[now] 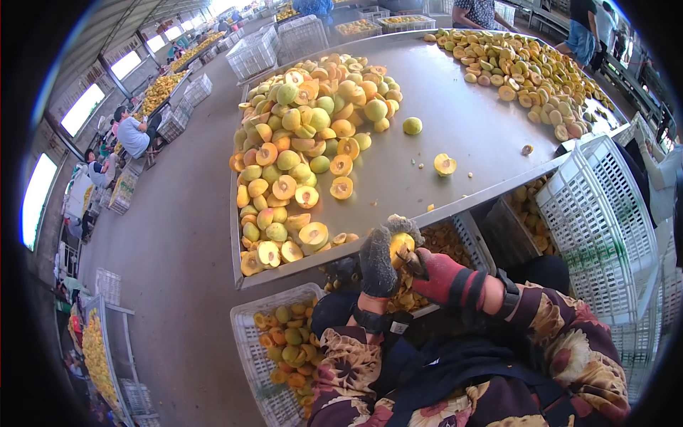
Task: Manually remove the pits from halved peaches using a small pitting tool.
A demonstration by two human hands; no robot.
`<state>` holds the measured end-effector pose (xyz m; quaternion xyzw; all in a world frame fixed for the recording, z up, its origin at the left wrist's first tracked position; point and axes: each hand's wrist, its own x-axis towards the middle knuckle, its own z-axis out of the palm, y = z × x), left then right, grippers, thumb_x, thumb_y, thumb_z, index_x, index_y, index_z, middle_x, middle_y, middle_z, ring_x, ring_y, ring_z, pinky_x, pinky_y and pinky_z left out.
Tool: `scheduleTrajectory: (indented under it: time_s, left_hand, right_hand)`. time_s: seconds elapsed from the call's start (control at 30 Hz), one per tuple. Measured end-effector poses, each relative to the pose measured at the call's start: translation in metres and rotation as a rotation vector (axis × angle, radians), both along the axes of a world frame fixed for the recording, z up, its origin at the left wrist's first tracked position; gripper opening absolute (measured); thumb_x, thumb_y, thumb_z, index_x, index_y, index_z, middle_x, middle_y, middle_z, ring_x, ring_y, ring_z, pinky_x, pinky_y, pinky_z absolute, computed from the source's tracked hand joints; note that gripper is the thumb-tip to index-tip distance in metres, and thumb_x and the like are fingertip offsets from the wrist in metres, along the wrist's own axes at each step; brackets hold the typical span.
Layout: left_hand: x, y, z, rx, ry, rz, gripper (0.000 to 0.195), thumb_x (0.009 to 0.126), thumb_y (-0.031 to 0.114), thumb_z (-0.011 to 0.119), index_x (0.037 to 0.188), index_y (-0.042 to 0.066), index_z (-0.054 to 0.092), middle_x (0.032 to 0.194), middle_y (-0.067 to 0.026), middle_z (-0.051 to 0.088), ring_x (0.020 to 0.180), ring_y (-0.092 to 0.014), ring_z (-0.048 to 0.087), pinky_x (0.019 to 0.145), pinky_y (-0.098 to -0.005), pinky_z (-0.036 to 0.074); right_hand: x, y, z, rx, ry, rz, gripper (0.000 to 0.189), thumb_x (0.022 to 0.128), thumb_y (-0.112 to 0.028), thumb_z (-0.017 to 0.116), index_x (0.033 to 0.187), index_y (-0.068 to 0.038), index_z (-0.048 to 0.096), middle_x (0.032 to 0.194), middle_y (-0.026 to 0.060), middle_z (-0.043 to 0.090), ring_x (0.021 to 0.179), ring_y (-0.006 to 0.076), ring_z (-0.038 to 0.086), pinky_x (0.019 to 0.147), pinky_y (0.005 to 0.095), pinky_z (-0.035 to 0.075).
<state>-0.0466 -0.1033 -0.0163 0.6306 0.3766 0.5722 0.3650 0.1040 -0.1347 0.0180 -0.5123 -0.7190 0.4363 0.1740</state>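
Observation:
My left hand (pixel 380 261), in a dark, dusty glove, holds a yellow peach half (pixel 401 246) above the near edge of the metal table (pixel 395 197). My right hand (pixel 440 275), in a red and black glove, is closed on a small tool at the fruit; its tip lies against the flesh and its shape is mostly hidden by the fingers. A big heap of halved and whole yellow-green peaches (pixel 304 128) covers the table's left part. One peach half (pixel 444 165) lies cut side up further in, near a rounded peach piece (pixel 412 126).
A plastic crate of peach halves (pixel 291 341) stands at lower left. Below my hands is a crate of scraps (pixel 448 243). White crates (pixel 597 229) stack at right. Another heap (pixel 528 69) lies at the far right, near a person (pixel 475 13). People sit at tables along the left.

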Motion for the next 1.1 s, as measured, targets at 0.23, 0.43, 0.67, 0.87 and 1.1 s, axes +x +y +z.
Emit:
scheduleTrajectory:
  time_s: [0.23,0.43,0.67,0.87,1.1]
  left_hand:
    - [-0.002,0.003,-0.009,-0.140,-0.026,-0.040,0.046,0.096,0.042,0.041,0.093,0.000,0.058,0.084,-0.0106,0.065,0.077,-0.019,0.062,0.076,-0.0318,0.051]
    - [0.005,0.000,0.002,-0.510,-0.487,-0.124,0.054,0.100,0.040,0.025,0.088,0.000,0.059,0.083,-0.0106,0.064,0.074,-0.019,0.061,0.073,-0.0312,0.051]
    - [0.008,0.005,-0.006,-0.638,-0.649,-0.171,0.047,0.099,0.036,0.031,0.089,0.000,0.059,0.082,-0.0105,0.064,0.073,-0.020,0.061,0.072,-0.0316,0.051]
    - [0.002,0.004,-0.015,0.106,0.189,0.219,0.049,0.098,0.039,0.033,0.089,-0.001,0.059,0.080,-0.0119,0.064,0.071,-0.021,0.061,0.071,-0.0318,0.051]
    - [0.002,0.005,0.002,-0.659,-0.608,-0.323,0.052,0.099,0.041,0.031,0.087,-0.001,0.060,0.080,-0.0123,0.064,0.070,-0.020,0.061,0.068,-0.0304,0.052]
  right_hand:
    - [0.003,0.004,-0.014,-0.123,0.127,0.042,0.041,0.076,-0.022,0.061,0.105,0.004,0.047,0.079,0.0186,0.062,0.070,0.0307,0.062,0.064,0.0378,0.050]
    - [0.000,-0.001,0.002,-0.624,0.426,-0.077,0.040,0.075,-0.021,0.061,0.106,0.002,0.050,0.077,0.0119,0.060,0.068,0.0217,0.060,0.062,0.0335,0.048]
    - [-0.007,-0.007,-0.027,-0.094,0.181,-0.096,0.034,0.077,-0.016,0.060,0.105,0.000,0.052,0.082,0.0064,0.060,0.074,0.0142,0.058,0.066,0.0310,0.049]
    - [-0.009,-0.002,-0.011,-0.547,0.493,-0.084,0.028,0.080,-0.017,0.059,0.101,0.000,0.054,0.081,0.0060,0.059,0.071,0.0136,0.057,0.064,0.0298,0.048]
    - [0.011,-0.003,0.006,-1.120,0.770,-0.039,0.011,0.084,-0.014,0.056,0.089,-0.005,0.053,0.068,0.0023,0.051,0.056,0.0085,0.051,0.041,0.0231,0.040]
